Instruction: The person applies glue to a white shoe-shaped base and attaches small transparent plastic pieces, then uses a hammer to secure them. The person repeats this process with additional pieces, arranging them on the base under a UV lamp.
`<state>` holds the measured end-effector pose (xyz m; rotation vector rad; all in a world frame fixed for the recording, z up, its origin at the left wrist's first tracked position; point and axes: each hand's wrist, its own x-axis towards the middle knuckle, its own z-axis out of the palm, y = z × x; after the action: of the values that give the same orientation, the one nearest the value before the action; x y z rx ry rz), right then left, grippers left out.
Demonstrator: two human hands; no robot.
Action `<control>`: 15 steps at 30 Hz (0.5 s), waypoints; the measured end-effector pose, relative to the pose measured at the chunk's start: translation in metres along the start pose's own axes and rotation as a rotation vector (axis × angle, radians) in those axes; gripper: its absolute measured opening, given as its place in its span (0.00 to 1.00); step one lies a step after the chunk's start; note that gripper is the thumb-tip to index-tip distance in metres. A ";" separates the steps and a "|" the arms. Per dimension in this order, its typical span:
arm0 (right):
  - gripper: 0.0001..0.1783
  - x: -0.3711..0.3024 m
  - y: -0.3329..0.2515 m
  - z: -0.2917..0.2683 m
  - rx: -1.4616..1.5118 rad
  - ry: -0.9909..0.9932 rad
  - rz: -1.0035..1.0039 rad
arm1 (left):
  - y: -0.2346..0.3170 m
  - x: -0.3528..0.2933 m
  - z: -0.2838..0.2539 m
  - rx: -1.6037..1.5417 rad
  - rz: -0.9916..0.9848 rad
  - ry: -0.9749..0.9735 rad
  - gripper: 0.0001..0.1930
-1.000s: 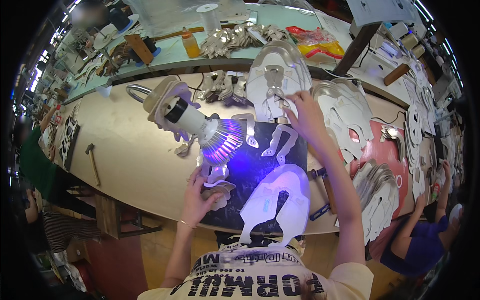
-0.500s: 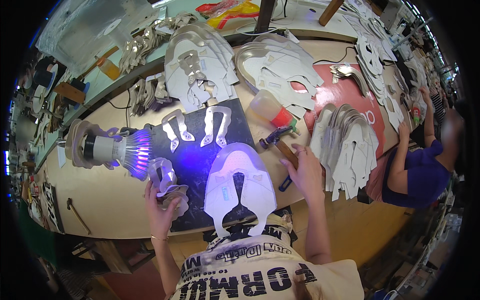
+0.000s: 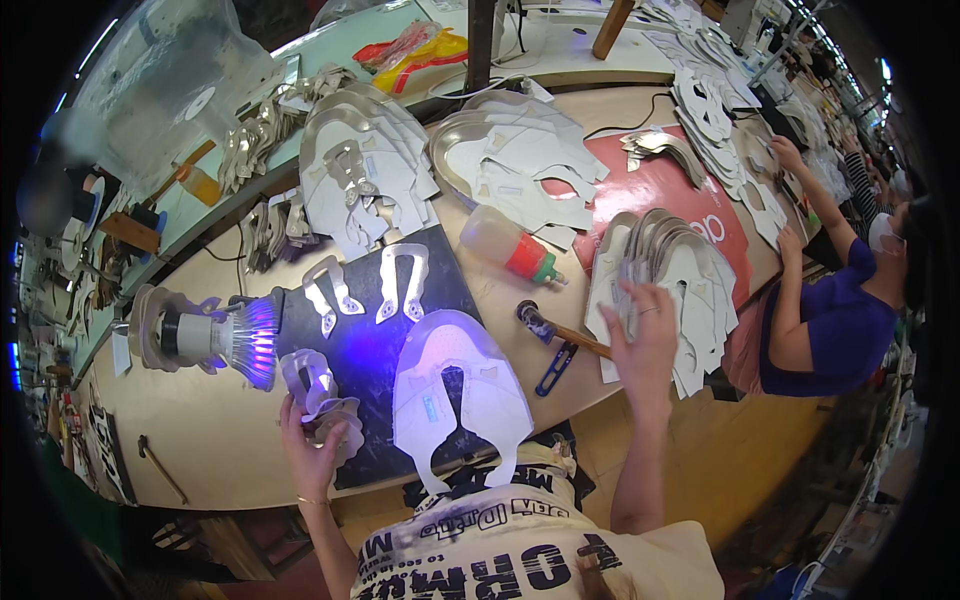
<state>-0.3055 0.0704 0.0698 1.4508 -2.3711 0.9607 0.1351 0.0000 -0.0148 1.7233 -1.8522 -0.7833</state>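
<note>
My left hand (image 3: pixel 312 440) is closed round a small bundle of curved silver-grey shoe pieces (image 3: pixel 308 378) at the left edge of a dark mat. My right hand (image 3: pixel 648 335) holds nothing, its fingers apart over the near edge of a stack of white and silver shoe uppers (image 3: pixel 690 262). Just left of it lies a hammer (image 3: pixel 580 338) with a wooden handle. In front of me a single white shoe upper (image 3: pixel 462 365), its toe end away from me, rests on the mat (image 3: pixel 372 400). Two U-shaped silver pieces (image 3: pixel 403 283) lie beyond it.
A lit lamp (image 3: pixel 250 342) casts blue light from the left. A red-and-green squeeze bottle (image 3: pixel 515 250) lies on its side, and a blue-handled tool (image 3: pixel 556 370) sits below the hammer. More upper stacks (image 3: pixel 510 150) stand at the back. A co-worker (image 3: pixel 830 310) works at right.
My right hand has moved away from the hammer handle, to the right and farther over the stack of uppers. My left hand still has the curved pieces. The whole view has shifted a little.
</note>
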 end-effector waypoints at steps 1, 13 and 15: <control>0.15 0.011 -0.007 -0.013 0.193 -0.002 0.014 | 0.000 0.001 0.000 0.012 -0.019 -0.011 0.33; 0.14 0.043 -0.114 -0.134 1.664 -0.341 -0.697 | 0.011 -0.003 0.001 0.006 0.046 0.038 0.30; 0.14 0.040 -0.115 -0.131 1.674 -0.405 -0.686 | 0.011 -0.007 -0.002 0.029 0.007 0.014 0.30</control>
<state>-0.2488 0.0875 0.2387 2.6921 -0.4846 2.6831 0.1289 0.0073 -0.0056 1.7351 -1.8678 -0.7433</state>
